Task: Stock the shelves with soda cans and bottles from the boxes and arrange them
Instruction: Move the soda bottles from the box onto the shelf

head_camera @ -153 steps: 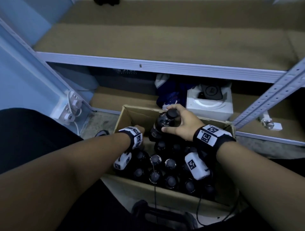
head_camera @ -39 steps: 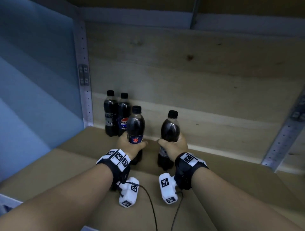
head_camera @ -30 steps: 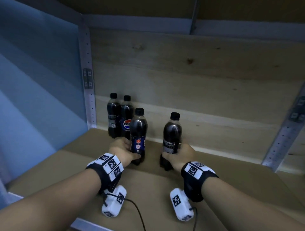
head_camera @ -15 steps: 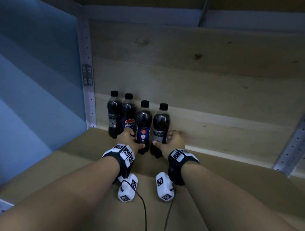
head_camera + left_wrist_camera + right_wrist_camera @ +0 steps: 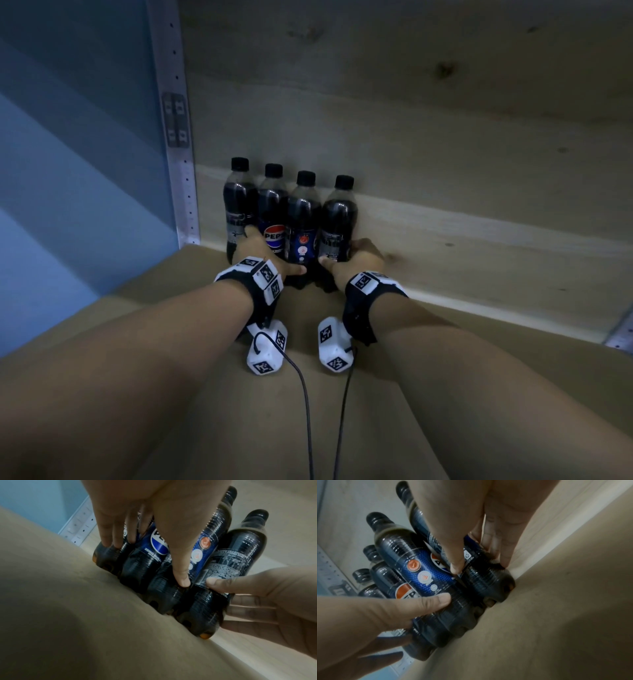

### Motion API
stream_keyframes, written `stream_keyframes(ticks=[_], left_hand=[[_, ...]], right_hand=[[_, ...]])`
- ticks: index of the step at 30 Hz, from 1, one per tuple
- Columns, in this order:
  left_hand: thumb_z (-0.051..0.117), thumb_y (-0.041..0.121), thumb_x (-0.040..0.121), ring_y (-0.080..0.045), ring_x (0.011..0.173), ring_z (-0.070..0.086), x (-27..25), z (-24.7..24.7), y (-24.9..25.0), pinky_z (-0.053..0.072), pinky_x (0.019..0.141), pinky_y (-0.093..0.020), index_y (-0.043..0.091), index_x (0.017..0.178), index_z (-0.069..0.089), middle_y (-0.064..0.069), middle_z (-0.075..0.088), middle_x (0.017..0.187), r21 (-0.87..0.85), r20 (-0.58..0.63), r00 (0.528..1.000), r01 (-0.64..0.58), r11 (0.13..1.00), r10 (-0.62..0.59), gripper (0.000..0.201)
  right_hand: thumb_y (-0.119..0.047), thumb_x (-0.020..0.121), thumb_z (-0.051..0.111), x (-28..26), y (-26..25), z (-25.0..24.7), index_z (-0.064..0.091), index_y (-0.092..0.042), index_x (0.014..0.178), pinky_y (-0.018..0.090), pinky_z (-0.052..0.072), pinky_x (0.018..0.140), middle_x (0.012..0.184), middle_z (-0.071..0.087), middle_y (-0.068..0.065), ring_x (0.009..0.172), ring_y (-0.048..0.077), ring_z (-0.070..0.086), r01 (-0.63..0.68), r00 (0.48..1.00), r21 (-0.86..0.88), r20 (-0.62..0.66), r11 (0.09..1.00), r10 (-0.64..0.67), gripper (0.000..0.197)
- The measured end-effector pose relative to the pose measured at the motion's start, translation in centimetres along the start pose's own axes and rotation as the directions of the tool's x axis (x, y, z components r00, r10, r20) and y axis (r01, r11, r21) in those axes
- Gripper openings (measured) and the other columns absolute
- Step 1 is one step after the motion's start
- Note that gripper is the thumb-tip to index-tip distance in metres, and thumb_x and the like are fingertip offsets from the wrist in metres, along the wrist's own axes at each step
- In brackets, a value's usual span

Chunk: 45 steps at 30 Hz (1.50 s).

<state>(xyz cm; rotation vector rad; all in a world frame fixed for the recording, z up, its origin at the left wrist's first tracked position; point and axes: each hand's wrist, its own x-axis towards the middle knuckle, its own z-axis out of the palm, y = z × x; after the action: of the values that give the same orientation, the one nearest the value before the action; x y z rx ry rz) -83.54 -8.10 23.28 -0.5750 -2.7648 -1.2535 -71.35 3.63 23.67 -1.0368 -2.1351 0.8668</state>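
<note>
Four dark cola bottles stand in a row against the back panel, at the shelf's left end. The third bottle (image 5: 303, 219) has a blue label and the fourth bottle (image 5: 339, 216) ends the row on the right. My left hand (image 5: 274, 251) spans the row: its straight fingers (image 5: 109, 539) touch the leftmost bottle (image 5: 239, 205) and its thumb (image 5: 181, 580) presses the third. My right hand (image 5: 340, 254) grips the fourth bottle, thumb (image 5: 216, 582) on the front label and fingers (image 5: 503, 550) behind it by the panel. All four bottles are upright and touch their neighbours.
The tan shelf board (image 5: 479, 346) stretches bare to the right of the row. A plywood back panel (image 5: 445, 144) closes the rear. A perforated metal upright (image 5: 178, 144) and a blue wall (image 5: 68, 171) bound the left side.
Both hands carried bottles from the box to the shelf, then slid them back and left against the two standing there. My left fingers have shifted from the third bottle to the leftmost.
</note>
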Motion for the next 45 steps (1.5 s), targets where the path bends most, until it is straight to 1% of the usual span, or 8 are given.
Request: stream_keyframes(ticks=[3, 7, 13, 23, 29, 33, 38, 45], left_hand=[[0.101, 0.045, 0.045, -0.032, 0.123, 0.057, 0.5, -0.1, 0.1, 0.051, 0.098, -0.04, 0.007, 0.132, 0.038, -0.013, 0.057, 0.132, -0.002, 0.035, 0.999, -0.008, 1.0, 0.008, 0.114], [0.1, 0.047, 0.045, -0.032, 0.124, 0.057, 0.7, 0.0, 0.6, 0.05, 0.098, -0.041, 0.006, 0.135, 0.035, -0.013, 0.055, 0.134, 0.01, 0.039, 0.999, -0.009, 1.0, 0.008, 0.118], [0.098, 0.052, 0.045, -0.035, 0.13, 0.05, 0.5, 1.1, 1.5, 0.048, 0.1, -0.044, 0.004, 0.139, 0.027, -0.017, 0.044, 0.141, 0.043, 0.01, 1.0, 0.023, 0.999, -0.024, 0.128], [0.09, 0.071, 0.044, -0.037, 0.133, 0.045, 0.4, 0.9, 1.2, 0.046, 0.103, -0.045, 0.002, 0.146, 0.021, -0.018, 0.039, 0.146, 0.138, 0.006, 1.0, -0.022, 0.99, 0.021, 0.141], [0.076, 0.075, 0.065, -0.038, 0.124, 0.053, -1.2, -3.0, 0.8, 0.05, 0.1, -0.041, 0.0, 0.147, 0.032, -0.02, 0.048, 0.144, 0.157, 0.163, 0.984, -0.094, 0.983, 0.068, 0.119], [0.071, 0.081, 0.053, -0.033, 0.113, 0.061, -3.3, -6.9, 1.5, 0.054, 0.095, -0.042, 0.012, 0.142, 0.043, -0.013, 0.059, 0.134, 0.276, 0.263, 0.954, -0.218, 0.936, 0.144, 0.117], [0.067, 0.065, 0.084, -0.024, 0.132, 0.05, -9.7, -11.8, 3.8, 0.038, 0.1, -0.024, 0.027, 0.149, 0.043, -0.002, 0.053, 0.146, 0.445, 0.488, 0.859, -0.399, 0.802, 0.156, 0.08], [0.053, 0.07, 0.089, -0.025, 0.146, 0.034, -20.2, -15.9, 5.0, 0.029, 0.117, -0.031, 0.024, 0.156, 0.033, -0.003, 0.033, 0.161, 0.559, 0.674, 0.737, -0.547, 0.623, 0.042, 0.083]], right_hand=[[-0.041, 0.078, 0.087, 0.6, 0.1, 0.1, 0.056, -0.019, 0.098, 0.026, 0.048, 0.07, 0.1, 0.069, 0.002, 0.083, 0.022, 0.064, -0.038, 0.999, 0.008, 0.006, 0.999, 0.038, 0.044], [-0.048, 0.07, 0.091, 1.1, 0.2, 0.1, 0.059, -0.016, 0.113, 0.027, 0.047, 0.066, 0.103, 0.069, 0.002, 0.082, 0.022, 0.064, -0.083, 0.996, 0.001, 0.017, 0.997, 0.083, 0.063], [-0.051, 0.069, 0.091, 1.3, 0.2, 0.1, 0.063, -0.017, 0.11, 0.025, 0.049, 0.061, 0.095, 0.07, 0.001, 0.077, 0.02, 0.066, -0.068, 0.997, -0.033, 0.029, 0.997, 0.069, 0.061], [-0.048, 0.08, 0.083, 0.5, 0.3, 0.1, 0.053, -0.007, 0.119, 0.034, 0.052, 0.082, 0.117, 0.062, 0.01, 0.106, 0.028, 0.063, 0.081, 0.997, -0.163, 0.029, 0.983, -0.077, 0.064], [-0.044, 0.087, 0.076, -1.7, 0.3, -3.5, 0.051, -0.007, 0.13, 0.028, 0.042, 0.073, 0.121, 0.064, 0.01, 0.109, 0.031, 0.063, 0.155, 0.977, -0.29, 0.19, 0.944, -0.102, 0.061], [-0.048, 0.087, 0.073, -5.2, 0.1, -7.7, 0.048, -0.013, 0.14, 0.035, 0.049, 0.092, 0.134, 0.056, 0.014, 0.119, 0.034, 0.057, 0.207, 0.946, -0.425, 0.317, 0.881, -0.069, 0.068], [-0.052, 0.086, 0.069, -10.1, -0.5, -13.7, 0.04, -0.024, 0.152, 0.042, 0.05, 0.103, 0.147, 0.052, 0.008, 0.128, 0.032, 0.054, 0.296, 0.894, -0.555, 0.447, 0.777, -0.021, 0.077], [-0.07, 0.088, 0.059, -19.6, -1.6, -21.8, 0.03, -0.027, 0.159, 0.041, 0.043, 0.11, 0.158, 0.043, 0.005, 0.139, 0.031, 0.047, 0.363, 0.852, -0.623, 0.522, 0.693, 0.023, 0.088]])
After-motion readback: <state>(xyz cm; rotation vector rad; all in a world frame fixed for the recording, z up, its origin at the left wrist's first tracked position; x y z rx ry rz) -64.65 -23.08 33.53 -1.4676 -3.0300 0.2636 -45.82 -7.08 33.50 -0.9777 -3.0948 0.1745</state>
